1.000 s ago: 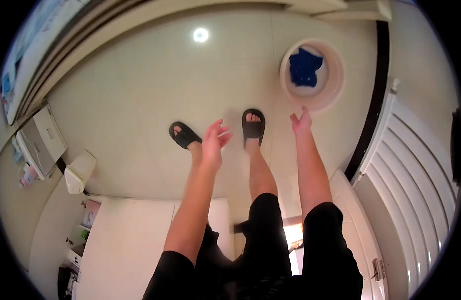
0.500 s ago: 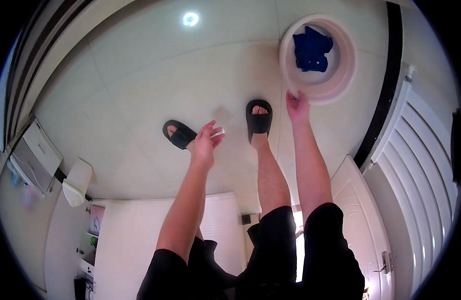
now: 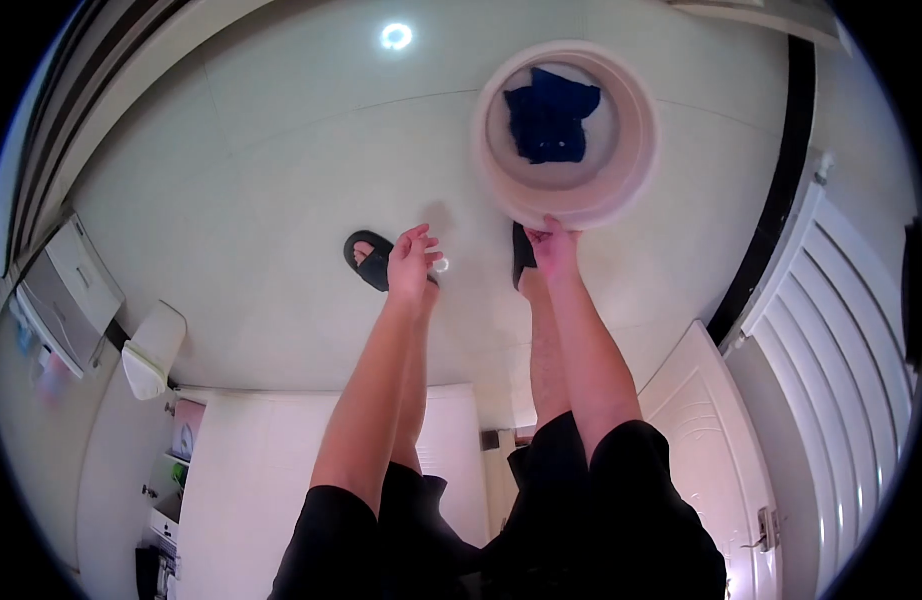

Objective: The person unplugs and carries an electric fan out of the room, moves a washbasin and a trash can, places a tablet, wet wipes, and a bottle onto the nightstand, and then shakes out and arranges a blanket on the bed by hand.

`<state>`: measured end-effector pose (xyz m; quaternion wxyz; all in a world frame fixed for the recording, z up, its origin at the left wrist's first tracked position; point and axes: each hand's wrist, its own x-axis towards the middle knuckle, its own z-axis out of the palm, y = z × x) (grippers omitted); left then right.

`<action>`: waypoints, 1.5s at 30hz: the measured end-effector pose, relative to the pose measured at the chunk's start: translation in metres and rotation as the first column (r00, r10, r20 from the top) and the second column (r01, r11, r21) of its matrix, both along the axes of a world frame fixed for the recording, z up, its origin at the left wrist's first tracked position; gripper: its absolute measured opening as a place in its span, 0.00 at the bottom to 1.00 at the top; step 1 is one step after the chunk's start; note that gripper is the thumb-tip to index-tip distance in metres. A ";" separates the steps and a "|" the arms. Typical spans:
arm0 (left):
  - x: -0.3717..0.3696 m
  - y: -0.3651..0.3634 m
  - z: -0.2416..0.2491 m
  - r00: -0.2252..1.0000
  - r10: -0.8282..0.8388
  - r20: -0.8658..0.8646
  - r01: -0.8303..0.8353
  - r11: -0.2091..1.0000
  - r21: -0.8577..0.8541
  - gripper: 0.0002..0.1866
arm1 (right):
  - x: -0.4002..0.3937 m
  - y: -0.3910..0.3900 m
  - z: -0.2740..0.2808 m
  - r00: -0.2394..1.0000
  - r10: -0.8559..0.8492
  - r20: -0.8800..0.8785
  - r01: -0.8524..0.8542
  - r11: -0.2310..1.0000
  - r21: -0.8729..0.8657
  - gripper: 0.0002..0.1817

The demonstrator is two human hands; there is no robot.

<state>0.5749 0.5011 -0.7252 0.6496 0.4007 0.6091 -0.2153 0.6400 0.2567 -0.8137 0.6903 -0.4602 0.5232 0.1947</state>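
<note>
A pale pink basin (image 3: 636,150) is in the upper right of the head view, with a dark blue piece of clothing (image 3: 551,120) lying inside it. My right hand (image 3: 556,248) grips the near rim of the basin, fingers beneath and thumb on top. The basin's near edge partly covers the black slipper on my right foot. To the left, my left hand (image 3: 411,262) hangs in the air with its fingers loosely apart, holding nothing. It is in front of my left foot in a black slipper (image 3: 373,262).
Light tiles cover the floor (image 3: 301,180). A white ladder-style radiator (image 3: 831,350) lines the right wall, near a white door (image 3: 716,430). On the left are a white bin (image 3: 153,350) and a cabinet (image 3: 71,300) with drawers.
The basin has moved left and toward me with the clothing inside, drawn by my right hand, and now overlaps my right slipper. My left hand has shifted slightly and stays empty.
</note>
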 end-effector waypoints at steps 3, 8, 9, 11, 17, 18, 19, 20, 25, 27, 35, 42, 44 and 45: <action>-0.015 0.015 -0.002 1.000 -0.014 -0.006 0.015 1.000 0.018 0.19 | -0.012 0.013 0.008 0.989 0.145 -0.011 -0.145 0.989 -0.014 0.34; -0.032 0.033 0.003 0.999 -0.008 -0.047 0.010 0.999 0.036 0.23 | -0.003 0.036 0.038 0.882 0.471 -0.008 -0.470 0.878 -0.088 0.36; -0.035 0.035 0.003 0.998 0.031 -0.053 -0.029 0.998 0.048 0.25 | 0.001 0.040 0.039 0.852 0.522 -0.032 -0.522 0.847 -0.101 0.36; -0.042 0.036 0.004 0.992 0.112 -0.060 -0.108 0.992 0.071 0.29 | 0.015 0.049 0.040 0.782 0.618 -0.082 -0.623 0.772 -0.125 0.36; -0.051 0.056 0.007 0.961 0.276 -0.021 -0.277 0.958 -0.080 0.31 | 0.058 0.072 0.021 0.406 0.913 -0.029 -0.902 0.395 -0.176 0.39; -0.059 0.058 0.002 0.945 0.327 -0.023 -0.327 0.938 -0.114 0.30 | 0.065 0.079 0.021 0.361 0.932 -0.035 -0.920 0.350 -0.176 0.39; -0.068 0.060 -0.005 0.926 0.376 -0.026 -0.375 0.915 -0.150 0.30 | 0.071 0.085 0.020 0.317 0.947 -0.043 -0.936 0.305 -0.175 0.39; -0.075 0.061 -0.012 0.906 0.422 -0.030 -0.420 0.888 -0.187 0.29 | 0.077 0.091 0.020 0.273 0.961 -0.051 -0.949 0.260 -0.176 0.39; -0.077 0.075 -0.008 0.889 0.454 -0.055 -0.455 0.863 -0.222 0.27 | 0.112 0.121 0.008 -0.011 0.988 -0.151 -0.955 -0.056 -0.292 0.41; -0.079 0.080 -0.009 0.899 0.432 -0.069 -0.437 0.875 -0.208 0.26 | 0.123 0.135 0.006 -0.075 0.983 -0.169 -0.947 -0.124 -0.298 0.42; -0.092 0.090 -0.046 0.816 0.575 -0.055 -0.577 0.816 -0.038 0.19 | 0.109 0.163 0.025 0.296 0.955 0.027 -0.937 0.296 -0.186 0.40; -0.130 0.095 -0.029 0.902 0.431 -0.002 -0.431 0.902 -0.015 0.18 | 0.096 0.171 0.064 0.308 0.941 0.142 -0.940 0.324 -0.108 0.39; -0.144 0.094 -0.007 0.867 0.498 0.003 -0.498 0.867 -0.032 0.18 | 0.087 0.172 0.073 0.276 0.943 0.186 -0.947 0.300 -0.116 0.38; -0.151 0.095 0.002 0.837 0.547 -0.018 -0.547 0.835 -0.053 0.19 | 0.085 0.177 0.084 0.273 0.945 0.179 -0.953 0.291 -0.080 0.38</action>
